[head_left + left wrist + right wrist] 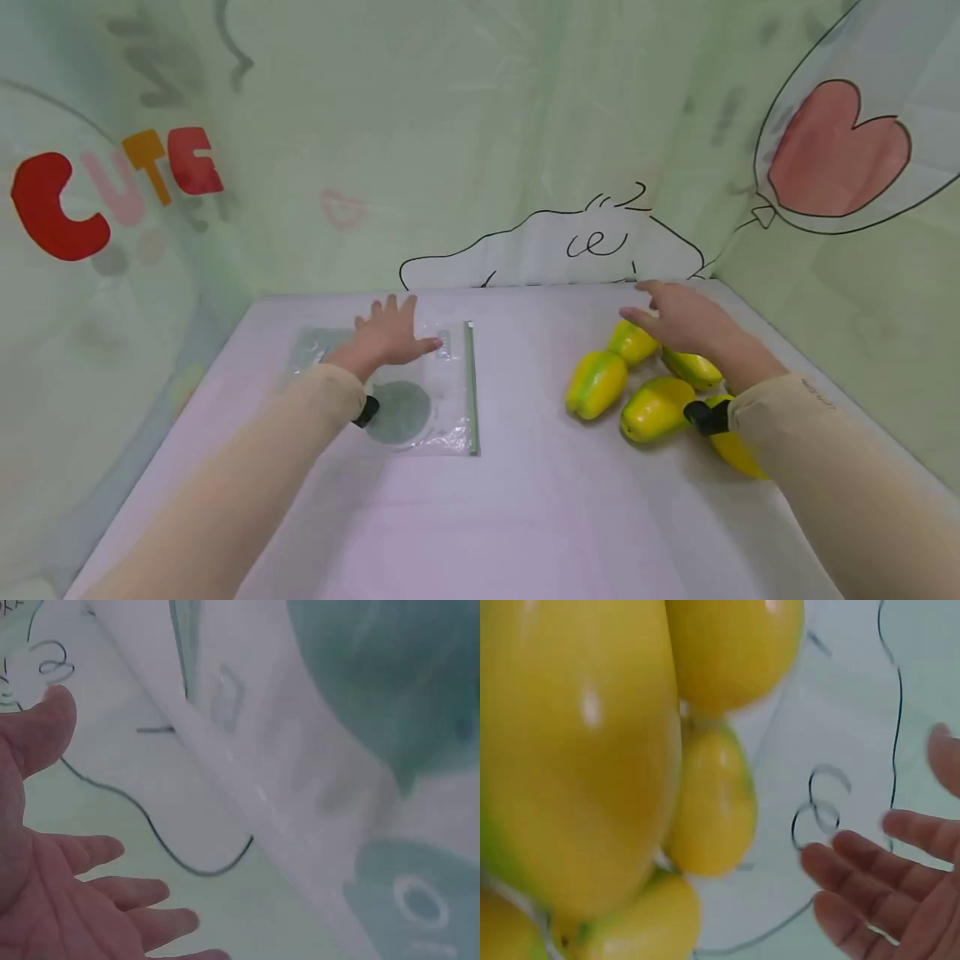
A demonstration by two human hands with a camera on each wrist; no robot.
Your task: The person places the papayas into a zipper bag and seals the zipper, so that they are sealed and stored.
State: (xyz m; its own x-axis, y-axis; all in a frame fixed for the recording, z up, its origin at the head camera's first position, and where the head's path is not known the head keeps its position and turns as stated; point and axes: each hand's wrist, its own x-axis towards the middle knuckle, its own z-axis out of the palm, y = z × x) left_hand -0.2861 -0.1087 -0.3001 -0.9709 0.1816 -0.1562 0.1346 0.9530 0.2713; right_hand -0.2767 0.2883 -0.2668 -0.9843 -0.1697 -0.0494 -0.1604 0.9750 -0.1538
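A clear plastic zip bag (453,408) with green printed patches lies flat on the left of the table, its green zip edge (472,392) towards the right. Over the bag hovers my left hand (386,333), fingers spread and holding nothing. In the left wrist view, the left palm (82,877) is bare beside the bag (270,765). Several yellow fruits with green streaks (597,385), papaya- or mango-like, lie grouped on the right. My right hand (690,321) is raised above the back of that group, fingers extended; its forearm hides part of one fruit (735,450).
The table (517,500) has a pale pinkish cover. Green fabric walls (465,125) printed with letters, a heart balloon (840,150) and a line-drawn figure (555,246) enclose it at the back and both sides.
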